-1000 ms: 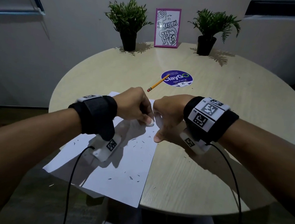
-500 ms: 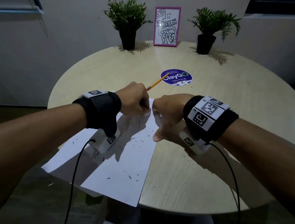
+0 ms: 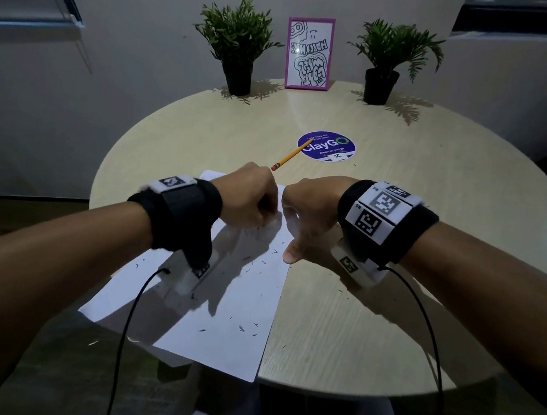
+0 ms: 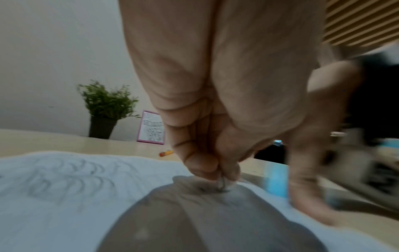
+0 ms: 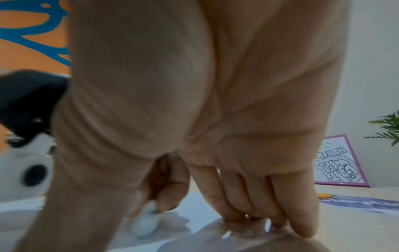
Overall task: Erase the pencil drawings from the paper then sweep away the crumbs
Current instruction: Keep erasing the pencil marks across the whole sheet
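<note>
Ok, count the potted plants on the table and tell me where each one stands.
2. One potted plant stands at the far edge left of the pink-framed picture; the other potted plant stands right of it. None seem hidden.

From head height we look forward and down across the round table (image 3: 394, 251), both wrists in view. At the left wrist we sit low and very near the paper (image 4: 54, 213), facing along the fingers toward the far wall. At the right wrist we face likewise. All three views share the pink-framed picture (image 3: 308, 53) (image 4: 152, 127) (image 5: 336, 163).
</note>
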`<action>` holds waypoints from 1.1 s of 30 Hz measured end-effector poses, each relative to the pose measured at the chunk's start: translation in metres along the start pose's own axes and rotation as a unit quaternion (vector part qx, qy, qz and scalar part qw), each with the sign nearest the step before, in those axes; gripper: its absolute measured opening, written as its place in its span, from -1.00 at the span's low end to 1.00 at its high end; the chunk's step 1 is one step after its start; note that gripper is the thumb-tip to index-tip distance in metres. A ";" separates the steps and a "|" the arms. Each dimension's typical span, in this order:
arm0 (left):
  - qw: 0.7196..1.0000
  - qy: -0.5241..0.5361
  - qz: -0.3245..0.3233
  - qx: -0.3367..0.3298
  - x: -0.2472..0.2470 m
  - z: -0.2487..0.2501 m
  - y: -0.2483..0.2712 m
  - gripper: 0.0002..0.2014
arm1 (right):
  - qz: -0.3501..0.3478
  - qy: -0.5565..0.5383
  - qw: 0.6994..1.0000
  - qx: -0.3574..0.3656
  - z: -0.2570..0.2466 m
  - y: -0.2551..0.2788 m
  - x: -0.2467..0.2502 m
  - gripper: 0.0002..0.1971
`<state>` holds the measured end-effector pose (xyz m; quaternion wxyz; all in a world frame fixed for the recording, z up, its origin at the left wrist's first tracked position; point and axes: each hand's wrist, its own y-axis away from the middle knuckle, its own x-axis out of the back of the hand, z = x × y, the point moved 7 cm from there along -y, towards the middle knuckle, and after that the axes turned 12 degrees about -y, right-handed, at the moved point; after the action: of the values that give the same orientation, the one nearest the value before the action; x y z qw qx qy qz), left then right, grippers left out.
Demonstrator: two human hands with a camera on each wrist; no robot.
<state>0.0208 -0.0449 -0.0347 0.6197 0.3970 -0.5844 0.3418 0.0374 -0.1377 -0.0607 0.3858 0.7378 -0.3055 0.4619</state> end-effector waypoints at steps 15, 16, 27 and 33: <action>0.999 -0.020 0.029 0.023 -0.003 -0.011 0.009 -0.94 | -0.090 0.042 0.994 -0.036 -0.014 0.000 0.001 -0.40; 0.999 -0.022 0.036 0.021 -0.002 -0.011 0.009 -0.93 | -0.086 0.037 0.995 -0.034 -0.017 -0.001 0.002 -0.41; 0.994 0.098 0.038 0.016 -0.005 -0.020 0.017 -0.87 | -0.078 0.023 0.997 -0.008 -0.017 -0.004 -0.005 -0.34; 0.992 0.108 0.045 0.054 -0.001 -0.027 0.009 -0.84 | -0.100 0.047 0.994 0.001 -0.019 -0.010 -0.005 -0.11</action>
<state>0.0246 -0.0164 -0.0345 0.6407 0.3641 -0.5119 0.4415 0.0347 -0.1160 -0.0630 0.4433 0.7425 -0.2112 0.4556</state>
